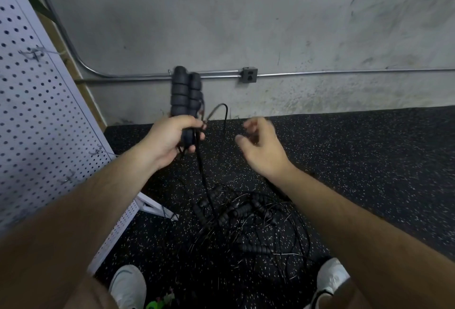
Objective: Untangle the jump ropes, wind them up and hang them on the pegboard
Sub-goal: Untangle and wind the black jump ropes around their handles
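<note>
My left hand [170, 140] grips two black ribbed jump rope handles [186, 91] held upright side by side, with their thin black cord [204, 180] hanging down to the floor. A short loop of that cord arcs to the right of the handles. My right hand [261, 148] hovers a little to the right, fingers loosely curled and blurred; whether it pinches any cord I cannot tell. On the speckled black floor between my feet lies a tangled pile of jump ropes [246, 222] with several black handles. The white pegboard [37, 116] leans at the left, with wire hooks on it.
A grey concrete wall [270, 25] stands ahead with a metal conduit [344, 73] and an outlet box [249, 75]. My white shoes [128, 286] flank the pile. A green object [157, 303] lies at the bottom edge. The pegboard's white foot [157, 206] juts onto the floor.
</note>
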